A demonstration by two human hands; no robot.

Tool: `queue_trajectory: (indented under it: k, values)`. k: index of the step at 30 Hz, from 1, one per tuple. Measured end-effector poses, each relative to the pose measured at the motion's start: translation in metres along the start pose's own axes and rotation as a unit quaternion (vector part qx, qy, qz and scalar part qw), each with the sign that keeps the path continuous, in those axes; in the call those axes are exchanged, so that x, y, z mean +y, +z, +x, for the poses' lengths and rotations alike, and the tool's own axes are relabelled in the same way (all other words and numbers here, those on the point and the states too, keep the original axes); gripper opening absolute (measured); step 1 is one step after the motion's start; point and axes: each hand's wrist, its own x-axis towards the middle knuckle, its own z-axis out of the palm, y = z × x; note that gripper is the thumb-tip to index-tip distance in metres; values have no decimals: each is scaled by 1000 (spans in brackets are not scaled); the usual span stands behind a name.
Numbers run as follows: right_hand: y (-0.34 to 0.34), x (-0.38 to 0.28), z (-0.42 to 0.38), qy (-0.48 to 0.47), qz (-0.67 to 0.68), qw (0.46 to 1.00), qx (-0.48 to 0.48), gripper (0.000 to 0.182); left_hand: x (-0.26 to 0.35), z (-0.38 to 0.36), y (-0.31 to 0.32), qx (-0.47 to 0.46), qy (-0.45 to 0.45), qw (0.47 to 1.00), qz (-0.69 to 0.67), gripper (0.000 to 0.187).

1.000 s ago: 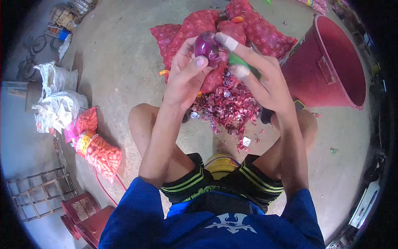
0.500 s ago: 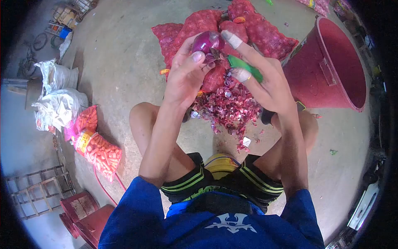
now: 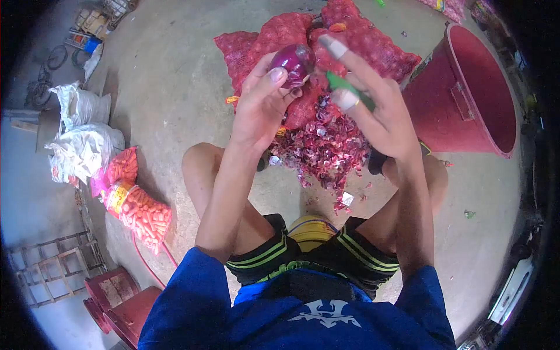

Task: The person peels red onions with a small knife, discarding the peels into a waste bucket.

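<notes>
A peeled-looking, glossy red onion (image 3: 293,65) rests in my left hand (image 3: 256,108), gripped between thumb and fingers in front of the mesh sacks. My right hand (image 3: 382,111) is just to the right of the onion, apart from it, with light tape around the thumb and a finger. A green-handled knife (image 3: 343,86) is held in that hand; its blade is blurred and hard to make out. Below both hands, a heap of dry onion skins (image 3: 326,154) covers the floor between my feet.
Red mesh sacks of onions (image 3: 373,49) lie ahead. A large red tub (image 3: 423,99) leans at the right. Bags of carrots (image 3: 146,219) and white sacks (image 3: 87,149) stand at the left, near red containers (image 3: 116,291). A yellow seat (image 3: 314,230) is under me.
My right hand has moved slightly right, away from the onion, with the knife in it. The onion shows more bare purple surface, and the loose skin at its lower side is gone.
</notes>
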Motion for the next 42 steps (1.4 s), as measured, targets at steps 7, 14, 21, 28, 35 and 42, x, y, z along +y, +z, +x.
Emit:
queue_trajectory:
  k: [7, 14, 21, 28, 35, 42]
  values:
    - [3, 4, 1, -23, -29, 999, -3, 52, 8, -1, 5, -18, 24, 998, 54, 51]
    - [-5, 9, -3, 85, 26, 996, 30, 56, 9, 1, 7, -29, 66, 993, 97, 67]
    - [0, 7, -5, 2, 22, 1000, -22, 59, 9, 2, 7, -37, 69, 994, 78, 71]
    - [6, 20, -1, 115, 8, 992, 52, 57, 6, -2, 1, -74, 43, 996, 28, 68]
    - [-7, 3, -2, 31, 72, 997, -10, 60, 6, -1, 0, -50, 20, 998, -16, 68]
    - [0, 3, -3, -88, 1, 996, -21, 68, 8, -1, 8, -46, 54, 996, 59, 62]
